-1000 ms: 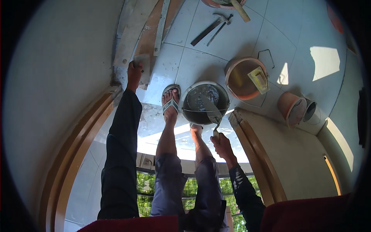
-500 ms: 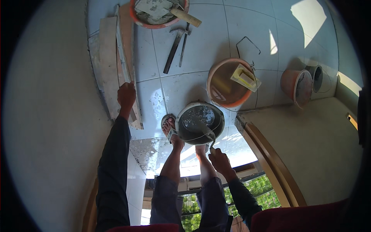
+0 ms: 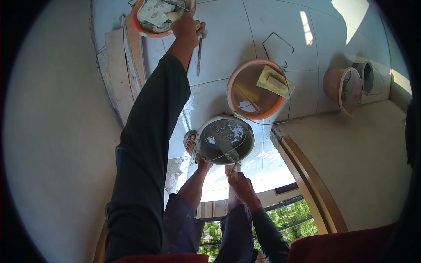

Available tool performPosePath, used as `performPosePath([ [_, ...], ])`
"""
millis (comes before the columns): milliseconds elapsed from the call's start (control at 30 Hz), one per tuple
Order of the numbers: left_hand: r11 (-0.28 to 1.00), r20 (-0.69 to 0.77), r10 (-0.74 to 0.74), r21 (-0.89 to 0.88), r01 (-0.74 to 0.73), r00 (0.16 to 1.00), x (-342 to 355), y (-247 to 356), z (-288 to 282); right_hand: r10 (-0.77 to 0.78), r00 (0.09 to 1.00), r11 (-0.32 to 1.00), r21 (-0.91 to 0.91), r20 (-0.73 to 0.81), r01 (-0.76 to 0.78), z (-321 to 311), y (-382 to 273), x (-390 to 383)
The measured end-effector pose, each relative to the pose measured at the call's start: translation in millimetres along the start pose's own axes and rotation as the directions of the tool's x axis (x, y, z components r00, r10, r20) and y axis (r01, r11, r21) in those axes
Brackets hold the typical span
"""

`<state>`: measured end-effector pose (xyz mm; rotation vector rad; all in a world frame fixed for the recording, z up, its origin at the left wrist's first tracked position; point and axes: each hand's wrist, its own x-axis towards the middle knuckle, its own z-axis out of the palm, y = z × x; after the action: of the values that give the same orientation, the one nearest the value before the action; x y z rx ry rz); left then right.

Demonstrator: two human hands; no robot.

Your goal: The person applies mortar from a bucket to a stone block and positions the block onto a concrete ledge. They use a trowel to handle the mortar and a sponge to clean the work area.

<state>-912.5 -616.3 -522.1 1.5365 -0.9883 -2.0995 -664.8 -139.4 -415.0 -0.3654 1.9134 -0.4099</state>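
L hand point(image 3: 185, 30) is up at the far basin, fingers wrapped round the pale wooden handle of a tool point(image 3: 174, 16) lying in lumpy grey mortar point(image 3: 151, 25). That orange basin point(image 3: 136, 24) is round, plastic-looking, rim smeared. R hand point(image 3: 242, 188) grips a metal trowel point(image 3: 231, 152), blade down in the grey bucket point(image 3: 247, 147); the mix point(image 3: 221, 131) there looks wet & shiny, thin wire bail across the mouth. Sandalled L foot point(image 3: 191, 144) just beside it.

Nr the bucket: orange tub point(image 3: 263, 117) w/ murky water, yellowish rect. float point(image 3: 275, 82) resting over its R rim; bent wire point(image 3: 283, 40) on the glossy tiles point(image 3: 298, 65) beyond. Far R, orange pail point(image 3: 333, 85) tipped, next to a dark-grey one point(image 3: 367, 76). Long flat wood boards point(image 3: 116, 65) along L wall.

Vs 0.5 s ago: L hand's off the boards & up to the basin; L hand/arm now hides most of the hammer point(image 3: 203, 34), slim rod point(image 3: 199, 57) still showing. R hand same, on trowel in bucket.
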Motion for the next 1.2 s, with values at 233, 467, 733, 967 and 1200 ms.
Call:
performPosePath([
  [233, 0.987, 0.131, -0.153, -0.022, 0.157, 0.980, -53.4, 59.9, -104.1, -0.175, 0.984, 0.920, -0.349, 0.043, 0.179, 13.1, 1.8, -14.2],
  [467, 0.977, 0.135, -0.195, 0.113, 0.180, 0.972, -148.2, 88.8, -152.6, -0.013, 1.000, 0.988, -0.156, 0.000, 0.013, 12.2, 8.0, -17.9],
  [733, 0.949, 0.153, -0.275, 0.200, 0.243, 0.949, -333.7, 85.9, -196.4, 0.239, 0.971, 0.962, 0.129, 0.023, -0.240, -30.7, -20.4, -27.9],
  [967, 0.855, 0.063, -0.480, 0.255, 0.451, 0.875, -501.4, 60.3, -219.1, 0.276, 0.961, 0.959, 0.074, -0.006, -0.275, -76.4, -31.6, -53.7],
  [1200, 0.740, 0.009, -0.609, 0.366, 0.565, 0.793, -575.5, 0.6, -221.3, 0.245, 0.959, 0.911, -0.371, 0.141, -0.178, -147.9, -55.7, 21.6],
])
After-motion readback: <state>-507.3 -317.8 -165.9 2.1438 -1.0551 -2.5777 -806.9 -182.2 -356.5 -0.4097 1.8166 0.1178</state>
